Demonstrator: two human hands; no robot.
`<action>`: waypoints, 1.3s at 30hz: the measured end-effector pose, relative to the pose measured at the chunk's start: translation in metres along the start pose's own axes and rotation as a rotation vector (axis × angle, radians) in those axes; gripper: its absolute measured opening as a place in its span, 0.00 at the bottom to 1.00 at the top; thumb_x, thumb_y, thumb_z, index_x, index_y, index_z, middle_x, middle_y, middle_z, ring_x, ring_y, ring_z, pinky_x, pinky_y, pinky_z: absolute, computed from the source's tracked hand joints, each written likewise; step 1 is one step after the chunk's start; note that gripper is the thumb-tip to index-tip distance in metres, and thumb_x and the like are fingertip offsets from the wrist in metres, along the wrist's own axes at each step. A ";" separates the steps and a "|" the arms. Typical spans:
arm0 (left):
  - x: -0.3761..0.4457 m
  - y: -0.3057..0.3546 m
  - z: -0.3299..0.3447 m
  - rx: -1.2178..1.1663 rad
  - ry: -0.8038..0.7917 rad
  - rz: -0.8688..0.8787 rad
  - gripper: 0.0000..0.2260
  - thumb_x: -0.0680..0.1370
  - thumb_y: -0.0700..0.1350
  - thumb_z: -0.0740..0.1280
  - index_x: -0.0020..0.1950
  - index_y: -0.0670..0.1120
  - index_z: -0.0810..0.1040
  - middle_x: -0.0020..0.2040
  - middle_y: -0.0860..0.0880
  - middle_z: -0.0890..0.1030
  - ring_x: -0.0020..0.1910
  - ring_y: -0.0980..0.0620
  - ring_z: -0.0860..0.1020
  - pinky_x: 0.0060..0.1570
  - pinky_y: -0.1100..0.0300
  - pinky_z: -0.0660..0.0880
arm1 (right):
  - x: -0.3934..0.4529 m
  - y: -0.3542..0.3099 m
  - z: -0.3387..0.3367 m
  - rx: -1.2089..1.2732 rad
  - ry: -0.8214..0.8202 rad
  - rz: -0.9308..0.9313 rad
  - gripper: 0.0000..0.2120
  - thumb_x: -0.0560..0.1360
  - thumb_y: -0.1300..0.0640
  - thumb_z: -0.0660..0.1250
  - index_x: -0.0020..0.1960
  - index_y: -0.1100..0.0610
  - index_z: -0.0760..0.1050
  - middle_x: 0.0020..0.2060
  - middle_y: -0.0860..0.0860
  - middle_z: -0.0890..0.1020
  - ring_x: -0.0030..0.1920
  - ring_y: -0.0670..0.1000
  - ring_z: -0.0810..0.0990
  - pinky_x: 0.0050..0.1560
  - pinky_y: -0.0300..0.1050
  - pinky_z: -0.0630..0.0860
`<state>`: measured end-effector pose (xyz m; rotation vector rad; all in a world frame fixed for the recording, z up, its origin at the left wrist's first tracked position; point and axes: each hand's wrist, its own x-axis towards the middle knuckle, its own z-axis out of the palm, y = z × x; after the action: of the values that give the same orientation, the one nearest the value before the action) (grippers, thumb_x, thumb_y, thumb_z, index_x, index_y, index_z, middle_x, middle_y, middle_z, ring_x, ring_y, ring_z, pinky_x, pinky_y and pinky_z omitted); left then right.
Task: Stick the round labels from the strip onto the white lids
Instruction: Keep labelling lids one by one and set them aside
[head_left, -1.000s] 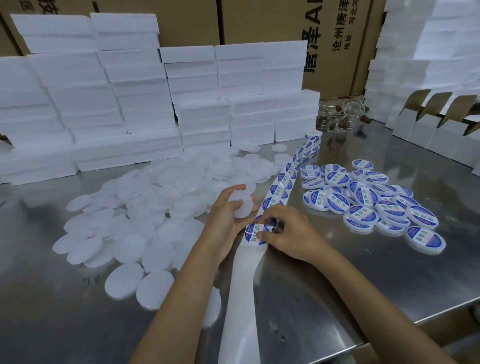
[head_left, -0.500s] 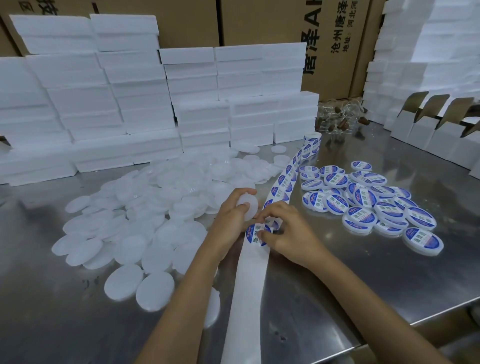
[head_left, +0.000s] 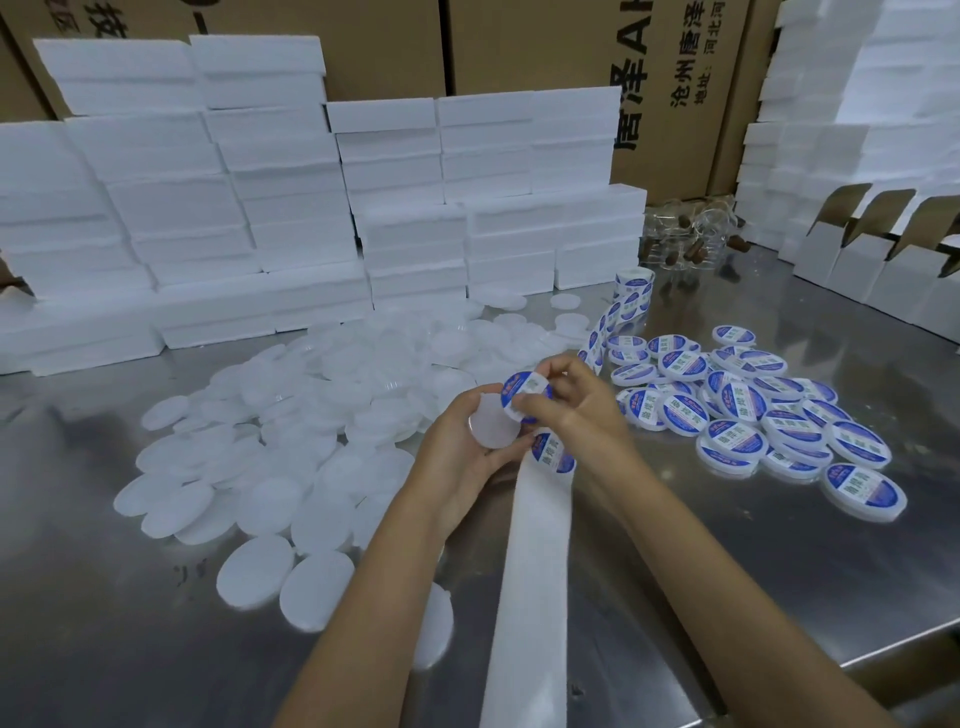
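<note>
My left hand (head_left: 457, 457) grips a plain white lid (head_left: 491, 428) above the steel table. A round blue-and-white label (head_left: 524, 397) is pinched in my right hand (head_left: 576, 410), lifted off the strip and overlapping the lid's upper right edge. The label strip (head_left: 535, 561) runs from under my hands toward me as bare white backing. One label still on it shows just below my hands, and further labels run back to a roll (head_left: 631, 291). A heap of unlabelled lids (head_left: 311, 415) lies to the left. Several labelled lids (head_left: 753, 410) lie to the right.
Stacks of white foam blocks (head_left: 260, 208) line the back of the table (head_left: 753, 571). Open white cartons (head_left: 857, 260) stand at the right. Clear jars (head_left: 691, 239) sit behind the roll. Brown cardboard boxes (head_left: 571, 52) form the back wall.
My right hand peeled a label off the strip and raised it to the lid. My left hand lifted and turned the lid toward the label.
</note>
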<state>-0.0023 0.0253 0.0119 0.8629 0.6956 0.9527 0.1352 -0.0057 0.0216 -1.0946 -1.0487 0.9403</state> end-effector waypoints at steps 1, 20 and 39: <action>-0.001 0.001 0.001 -0.020 -0.013 -0.004 0.16 0.86 0.44 0.56 0.65 0.37 0.77 0.60 0.38 0.83 0.57 0.44 0.83 0.58 0.50 0.81 | -0.002 0.004 0.007 -0.011 0.026 -0.017 0.13 0.71 0.71 0.71 0.46 0.56 0.73 0.46 0.60 0.84 0.45 0.53 0.83 0.46 0.48 0.80; -0.001 0.002 0.008 -0.087 0.040 -0.030 0.16 0.84 0.44 0.60 0.70 0.39 0.75 0.56 0.38 0.81 0.54 0.43 0.81 0.57 0.51 0.78 | -0.008 0.014 0.014 -0.225 0.031 -0.086 0.13 0.72 0.67 0.74 0.49 0.56 0.72 0.46 0.52 0.81 0.49 0.56 0.83 0.50 0.56 0.81; 0.002 0.000 0.002 -0.144 0.030 -0.025 0.11 0.83 0.43 0.62 0.60 0.40 0.80 0.54 0.39 0.84 0.55 0.43 0.83 0.57 0.49 0.80 | -0.005 0.031 0.009 -0.496 0.120 -0.246 0.16 0.70 0.55 0.77 0.55 0.49 0.78 0.48 0.39 0.70 0.43 0.31 0.73 0.43 0.26 0.69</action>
<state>0.0003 0.0262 0.0122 0.7132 0.6543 0.9826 0.1226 -0.0020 -0.0086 -1.3679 -1.3190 0.4182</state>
